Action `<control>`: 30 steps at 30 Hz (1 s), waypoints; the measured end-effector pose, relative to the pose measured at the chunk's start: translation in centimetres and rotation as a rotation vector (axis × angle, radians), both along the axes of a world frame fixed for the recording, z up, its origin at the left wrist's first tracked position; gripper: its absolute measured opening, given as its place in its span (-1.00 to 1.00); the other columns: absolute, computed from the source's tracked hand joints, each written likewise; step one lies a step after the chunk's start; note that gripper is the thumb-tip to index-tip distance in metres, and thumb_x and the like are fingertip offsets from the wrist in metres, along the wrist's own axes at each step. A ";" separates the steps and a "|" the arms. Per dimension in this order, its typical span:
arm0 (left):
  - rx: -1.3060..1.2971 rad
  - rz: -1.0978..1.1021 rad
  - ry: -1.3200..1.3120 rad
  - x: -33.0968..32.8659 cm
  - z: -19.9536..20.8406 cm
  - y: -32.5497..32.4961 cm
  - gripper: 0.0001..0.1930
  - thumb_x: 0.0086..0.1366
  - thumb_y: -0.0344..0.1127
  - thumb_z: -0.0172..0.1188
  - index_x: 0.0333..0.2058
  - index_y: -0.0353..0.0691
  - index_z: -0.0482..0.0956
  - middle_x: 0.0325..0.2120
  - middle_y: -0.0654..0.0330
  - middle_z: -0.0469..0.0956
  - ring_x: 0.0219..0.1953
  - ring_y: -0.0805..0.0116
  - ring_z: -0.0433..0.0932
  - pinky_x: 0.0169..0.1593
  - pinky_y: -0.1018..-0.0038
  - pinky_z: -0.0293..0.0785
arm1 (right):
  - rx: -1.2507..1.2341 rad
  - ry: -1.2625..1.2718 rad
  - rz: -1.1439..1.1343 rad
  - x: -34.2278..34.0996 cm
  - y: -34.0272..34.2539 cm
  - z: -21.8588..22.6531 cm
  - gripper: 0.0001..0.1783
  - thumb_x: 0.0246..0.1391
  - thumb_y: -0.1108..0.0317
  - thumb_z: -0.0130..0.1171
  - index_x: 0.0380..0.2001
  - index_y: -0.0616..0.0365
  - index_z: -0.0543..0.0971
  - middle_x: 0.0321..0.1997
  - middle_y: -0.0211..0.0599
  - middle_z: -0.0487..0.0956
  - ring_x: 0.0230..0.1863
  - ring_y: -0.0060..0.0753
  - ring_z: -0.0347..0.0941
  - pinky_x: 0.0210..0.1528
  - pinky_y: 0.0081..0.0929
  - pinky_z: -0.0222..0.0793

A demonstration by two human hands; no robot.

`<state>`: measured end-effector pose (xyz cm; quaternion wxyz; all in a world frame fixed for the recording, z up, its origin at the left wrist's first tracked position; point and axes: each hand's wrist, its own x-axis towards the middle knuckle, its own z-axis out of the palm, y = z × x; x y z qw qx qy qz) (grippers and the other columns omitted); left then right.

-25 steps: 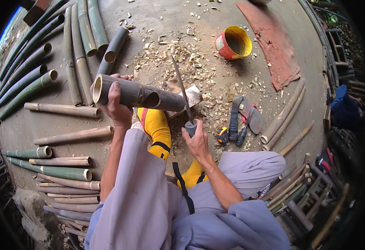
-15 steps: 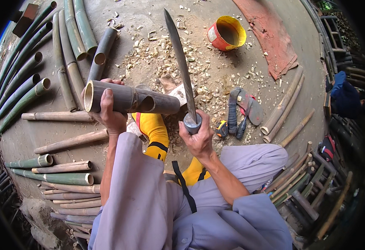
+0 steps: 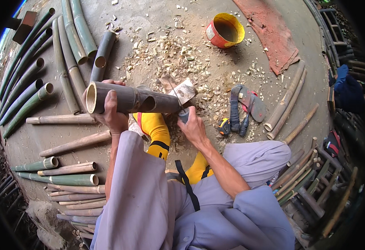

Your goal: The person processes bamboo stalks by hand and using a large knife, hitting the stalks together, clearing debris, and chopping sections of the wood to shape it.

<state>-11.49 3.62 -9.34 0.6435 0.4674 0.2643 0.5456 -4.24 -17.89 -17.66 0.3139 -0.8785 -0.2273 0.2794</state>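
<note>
One dark bamboo tube (image 3: 126, 99) lies crosswise left of the middle in the head view, its pale, hollow end facing left and a notch (image 3: 149, 102) in its side toward the right end. The left hand (image 3: 116, 120) has its grip closed around the tube near the hollow end, thumb laid over the front. The right hand (image 3: 194, 130) keeps its grip closed on the handle of a knife (image 3: 184, 115), whose blade points up and slightly left at the tube's right end; whether it touches the tube cannot be told. Just above that end, a pale block (image 3: 186, 91) sits among scattered chips (image 3: 161, 54), which spread over the upper middle. Yellow footwear (image 3: 156, 130) shows below the tube. A red-and-yellow bucket (image 3: 215, 38) stands at upper right of center, left of a flat red sheet (image 3: 273, 33). Below them, a tool with a dark wrapped handle (image 3: 235, 109) lies beside a tape measure (image 3: 223, 126). Bamboo poles (image 3: 73, 31) fan across the upper left; more bamboo lengths (image 3: 80, 197) lie stacked at lower left.
</note>
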 end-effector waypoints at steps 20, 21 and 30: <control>0.031 -0.272 -0.070 -4.2 -3.3 2.2 -0.37 0.04 -0.22 0.16 0.08 -0.22 0.17 -0.17 0.01 0.37 -0.08 0.03 0.42 0.12 0.09 0.25 | 0.409 -0.086 -0.074 -0.2 1.3 6.1 -0.64 -0.09 0.35 0.31 -0.29 0.25 0.38 -0.53 -0.11 0.54 -0.51 -0.21 0.55 -0.44 -0.33 0.45; 0.033 -0.295 -0.090 -4.2 -3.4 2.3 -0.37 0.03 -0.22 0.16 0.08 -0.22 0.17 -0.17 0.01 0.38 -0.08 0.03 0.42 0.12 0.09 0.25 | 0.479 -0.124 -0.073 -0.3 1.4 5.7 -0.64 -0.09 0.36 0.31 -0.30 0.25 0.37 -0.54 -0.13 0.54 -0.52 -0.23 0.54 -0.44 -0.34 0.45; 0.168 -0.265 0.040 -2.9 -1.3 1.7 -0.27 -0.10 -0.06 0.37 -0.03 -0.27 0.22 -0.32 0.04 0.43 -0.22 0.13 0.48 -0.09 0.24 0.43 | 0.316 -0.008 -0.045 -0.1 0.2 4.5 -0.67 -0.10 0.35 0.29 -0.34 0.24 0.37 -0.57 -0.17 0.54 -0.51 -0.30 0.56 -0.49 -0.34 0.42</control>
